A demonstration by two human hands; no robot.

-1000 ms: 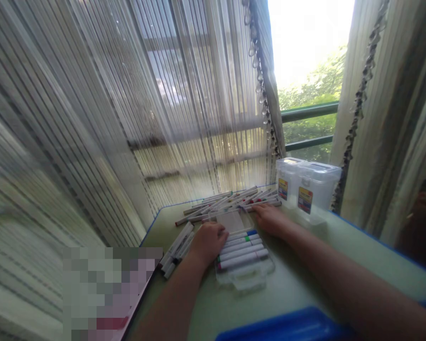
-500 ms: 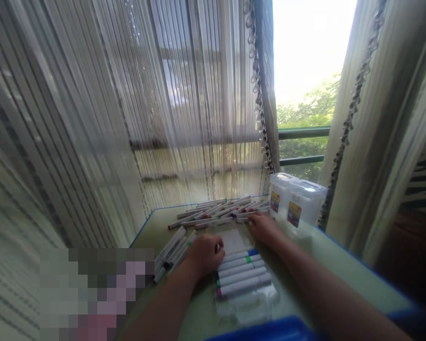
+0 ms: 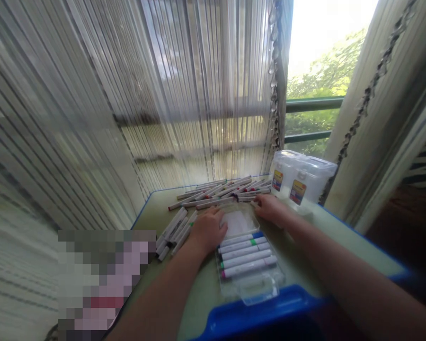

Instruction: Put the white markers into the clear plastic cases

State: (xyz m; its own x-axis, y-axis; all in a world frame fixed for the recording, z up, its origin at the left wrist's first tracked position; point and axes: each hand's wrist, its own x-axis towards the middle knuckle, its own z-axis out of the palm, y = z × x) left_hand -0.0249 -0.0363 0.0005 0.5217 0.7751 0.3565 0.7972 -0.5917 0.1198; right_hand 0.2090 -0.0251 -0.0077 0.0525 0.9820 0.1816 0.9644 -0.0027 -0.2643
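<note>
My left hand (image 3: pixel 208 230) lies at the left edge of an open clear plastic case, its fingers stretched forward and thumb apart, holding nothing I can see. Several white markers (image 3: pixel 247 258) with coloured ends lie side by side in the case's near half. The clear lid (image 3: pixel 239 221) lies folded back behind them. My right hand (image 3: pixel 270 209) is by the lid's far right corner, close to the marker pile. Its fingers are curled in a pinch, and what sits between them is too small to make out.
A pile of loose markers (image 3: pixel 220 192) spreads along the table's far edge. More markers (image 3: pixel 175 234) lie left of my left hand. Two clear plastic boxes (image 3: pixel 314 177) with labels stand at the back right. A blue plastic edge (image 3: pixel 259 308) is nearest me.
My left hand has gone from curled fingers over the markers to stretched fingers farther forward beside the lid. My right hand has drawn slightly back right from the pile. The view has tilted down.
</note>
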